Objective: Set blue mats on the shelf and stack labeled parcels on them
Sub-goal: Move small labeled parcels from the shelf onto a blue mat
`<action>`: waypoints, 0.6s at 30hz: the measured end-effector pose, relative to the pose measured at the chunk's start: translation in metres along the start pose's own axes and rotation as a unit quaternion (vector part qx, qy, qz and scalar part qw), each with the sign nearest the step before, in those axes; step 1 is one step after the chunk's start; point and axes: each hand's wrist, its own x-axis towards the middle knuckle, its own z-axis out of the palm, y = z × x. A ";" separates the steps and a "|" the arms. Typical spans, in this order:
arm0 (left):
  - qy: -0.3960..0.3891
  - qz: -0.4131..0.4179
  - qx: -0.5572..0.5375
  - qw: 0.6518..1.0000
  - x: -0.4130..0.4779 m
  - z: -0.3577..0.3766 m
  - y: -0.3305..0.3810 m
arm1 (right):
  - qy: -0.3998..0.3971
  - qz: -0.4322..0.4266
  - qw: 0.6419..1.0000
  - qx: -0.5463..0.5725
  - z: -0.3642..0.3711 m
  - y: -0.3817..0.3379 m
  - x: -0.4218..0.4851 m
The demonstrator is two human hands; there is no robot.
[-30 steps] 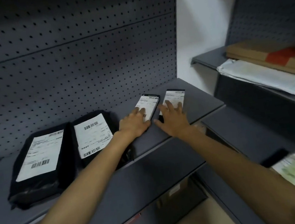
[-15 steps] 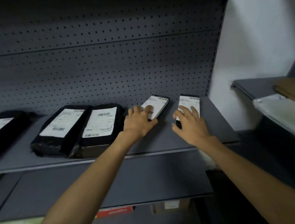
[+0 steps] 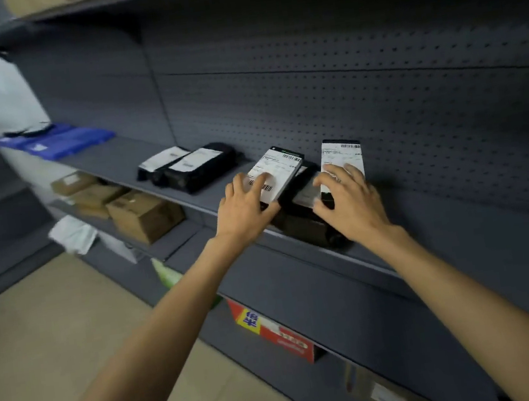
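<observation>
The person's left hand (image 3: pixel 247 209) grips one small labeled parcel (image 3: pixel 275 173) w/ fingers flat on its label, right hand (image 3: pixel 349 204) likewise on a second (image 3: pixel 342 164), both raised above the black parcels (image 3: pixel 305 218) under the palms, prob. for stacking; blue mats (image 3: pixel 59 143) sit far left on the shelf (image 3: pixel 124 157).

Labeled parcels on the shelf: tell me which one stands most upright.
The parcel under the right hand, propped steeply near the pegboard. The one under the left hand only tilts; the far pair lies flat.

Grey shelf (image 3: pixel 111 154): blue mats (image 3: pixel 63 143), black labeled parcels (image 3: pixel 192 169).
</observation>
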 end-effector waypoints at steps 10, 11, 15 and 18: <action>0.023 -0.233 0.066 0.970 -0.093 -0.062 -0.208 | -0.053 -0.206 0.971 0.112 0.097 -0.206 0.053; 0.029 -0.245 0.071 0.966 -0.098 -0.069 -0.227 | -0.059 -0.221 0.966 0.120 0.107 -0.226 0.058; 0.044 -0.280 0.090 0.955 -0.104 -0.095 -0.302 | -0.078 -0.264 0.952 0.136 0.144 -0.304 0.087; 0.066 -0.307 0.101 0.944 -0.101 -0.117 -0.364 | -0.087 -0.281 0.946 0.139 0.173 -0.366 0.114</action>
